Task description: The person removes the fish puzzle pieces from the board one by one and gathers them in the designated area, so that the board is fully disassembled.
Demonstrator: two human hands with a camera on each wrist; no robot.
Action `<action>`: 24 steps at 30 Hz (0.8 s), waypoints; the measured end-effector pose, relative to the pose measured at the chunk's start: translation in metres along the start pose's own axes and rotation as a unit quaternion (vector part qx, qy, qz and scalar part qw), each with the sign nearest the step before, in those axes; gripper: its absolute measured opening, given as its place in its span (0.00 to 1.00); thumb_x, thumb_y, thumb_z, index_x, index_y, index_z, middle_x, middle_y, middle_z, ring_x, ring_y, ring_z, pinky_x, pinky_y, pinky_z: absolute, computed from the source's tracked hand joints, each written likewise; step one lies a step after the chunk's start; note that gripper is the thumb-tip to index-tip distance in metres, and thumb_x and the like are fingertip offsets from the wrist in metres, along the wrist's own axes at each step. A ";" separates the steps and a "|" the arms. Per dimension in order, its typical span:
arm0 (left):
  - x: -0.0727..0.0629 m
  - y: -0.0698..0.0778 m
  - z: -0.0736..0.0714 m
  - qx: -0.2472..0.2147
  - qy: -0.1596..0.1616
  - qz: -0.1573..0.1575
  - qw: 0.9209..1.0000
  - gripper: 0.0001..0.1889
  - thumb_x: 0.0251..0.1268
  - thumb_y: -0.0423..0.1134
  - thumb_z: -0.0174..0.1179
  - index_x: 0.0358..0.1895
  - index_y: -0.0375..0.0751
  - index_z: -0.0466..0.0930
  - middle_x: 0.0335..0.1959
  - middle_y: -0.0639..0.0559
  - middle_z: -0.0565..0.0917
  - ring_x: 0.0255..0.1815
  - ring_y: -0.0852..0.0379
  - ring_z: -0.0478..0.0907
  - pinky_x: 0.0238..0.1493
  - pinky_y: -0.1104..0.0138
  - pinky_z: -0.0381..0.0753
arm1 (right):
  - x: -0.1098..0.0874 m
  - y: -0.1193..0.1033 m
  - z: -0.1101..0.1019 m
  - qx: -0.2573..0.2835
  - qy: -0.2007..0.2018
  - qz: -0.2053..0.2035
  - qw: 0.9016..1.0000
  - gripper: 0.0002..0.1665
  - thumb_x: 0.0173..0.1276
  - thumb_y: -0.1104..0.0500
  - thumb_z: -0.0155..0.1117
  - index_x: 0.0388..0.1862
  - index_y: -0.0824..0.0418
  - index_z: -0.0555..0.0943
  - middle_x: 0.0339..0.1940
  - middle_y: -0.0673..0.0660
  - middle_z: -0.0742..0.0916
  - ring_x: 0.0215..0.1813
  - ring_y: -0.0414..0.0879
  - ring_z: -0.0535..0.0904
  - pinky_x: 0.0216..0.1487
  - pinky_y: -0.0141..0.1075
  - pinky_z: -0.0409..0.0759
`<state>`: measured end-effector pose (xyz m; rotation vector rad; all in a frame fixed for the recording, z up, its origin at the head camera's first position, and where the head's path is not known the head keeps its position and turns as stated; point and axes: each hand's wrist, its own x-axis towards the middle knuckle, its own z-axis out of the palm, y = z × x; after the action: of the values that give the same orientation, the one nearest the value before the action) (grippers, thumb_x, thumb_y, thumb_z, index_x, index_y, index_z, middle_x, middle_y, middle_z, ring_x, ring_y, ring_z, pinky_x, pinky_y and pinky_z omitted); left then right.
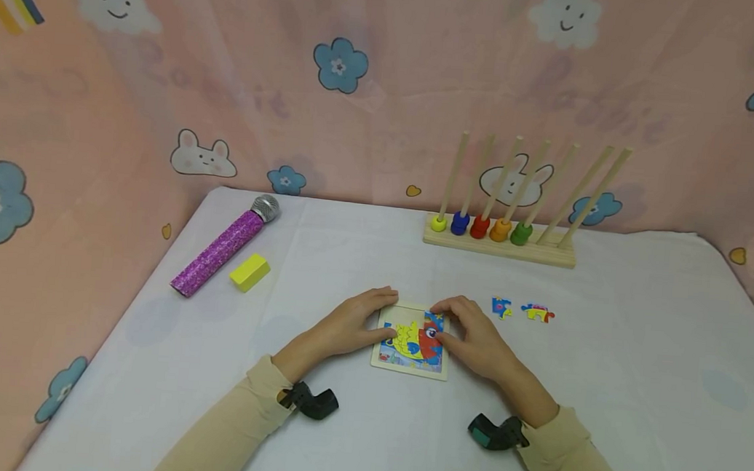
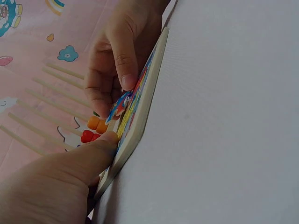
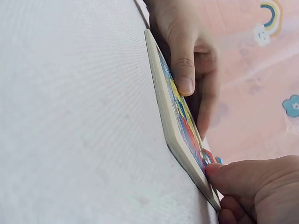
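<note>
A wooden puzzle tray (image 1: 407, 316) with a red, yellow and blue fish picture lies on the white table. My left hand (image 1: 351, 325) grips its left side, thumb over the picture and fingers along the outer edge. At the upper right corner of the tray, my right hand (image 1: 475, 339) pinches a blue and red puzzle piece (image 2: 120, 105) between thumb and fingers. That piece sits tilted over the picture in the left wrist view. The tray's upper left part shows bare wood.
Two loose puzzle pieces, a blue one (image 1: 501, 308) and a yellow and red one (image 1: 538, 312), lie right of the tray. Behind stands a wooden peg rack (image 1: 501, 249) with coloured beads. A purple glitter microphone (image 1: 221, 249) and a yellow block (image 1: 250, 273) lie at the left.
</note>
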<state>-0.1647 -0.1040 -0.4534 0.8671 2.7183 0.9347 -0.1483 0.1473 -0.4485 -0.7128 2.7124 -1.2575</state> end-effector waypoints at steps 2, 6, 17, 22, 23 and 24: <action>0.000 0.000 0.000 -0.001 0.000 0.001 1.000 0.33 0.62 0.50 0.63 0.67 0.40 0.67 0.70 0.49 0.68 0.73 0.54 0.59 0.71 0.60 0.61 | 0.000 0.000 0.000 0.002 0.004 0.004 1.000 0.18 0.64 0.64 0.63 0.53 0.59 0.76 0.53 0.55 0.80 0.59 0.52 0.70 0.64 0.52 0.70; -0.001 0.001 -0.001 -0.001 0.001 0.001 1.000 0.33 0.62 0.50 0.63 0.67 0.40 0.67 0.69 0.49 0.68 0.73 0.54 0.59 0.71 0.60 0.62 | 0.001 -0.001 0.000 0.004 0.015 0.011 1.000 0.16 0.65 0.64 0.63 0.52 0.59 0.77 0.53 0.55 0.81 0.59 0.52 0.72 0.63 0.52 0.72; -0.001 0.000 0.000 -0.002 0.005 0.007 1.000 0.33 0.62 0.50 0.62 0.67 0.39 0.67 0.70 0.48 0.67 0.73 0.53 0.59 0.71 0.60 0.62 | 0.000 0.000 -0.001 0.027 0.039 0.016 0.999 0.19 0.65 0.63 0.63 0.55 0.62 0.77 0.53 0.57 0.81 0.56 0.51 0.77 0.58 0.46 0.77; 0.000 -0.002 0.002 -0.003 0.006 0.007 1.000 0.33 0.62 0.50 0.62 0.67 0.39 0.68 0.70 0.49 0.67 0.73 0.54 0.59 0.71 0.61 0.62 | 0.000 -0.001 -0.004 0.019 0.043 0.027 0.999 0.19 0.66 0.63 0.63 0.55 0.62 0.77 0.53 0.58 0.82 0.54 0.50 0.77 0.57 0.47 0.78; 0.000 -0.002 0.003 -0.002 0.006 0.007 1.000 0.33 0.62 0.50 0.62 0.67 0.39 0.68 0.70 0.49 0.67 0.73 0.54 0.59 0.71 0.61 0.62 | 0.000 -0.002 -0.005 0.017 0.044 0.029 0.998 0.19 0.66 0.63 0.63 0.55 0.62 0.77 0.53 0.58 0.82 0.54 0.50 0.77 0.57 0.47 0.78; 0.000 -0.002 0.003 -0.002 0.006 0.006 1.000 0.33 0.62 0.50 0.62 0.67 0.39 0.68 0.70 0.49 0.67 0.73 0.54 0.59 0.71 0.61 0.62 | 0.000 -0.001 -0.006 0.015 0.045 0.031 0.998 0.19 0.66 0.63 0.62 0.55 0.63 0.77 0.53 0.58 0.82 0.53 0.50 0.77 0.57 0.48 0.78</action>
<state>-0.1646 -0.1040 -0.4574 0.8820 2.7227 0.9503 -0.1491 0.1504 -0.4438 -0.5788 2.7564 -1.3450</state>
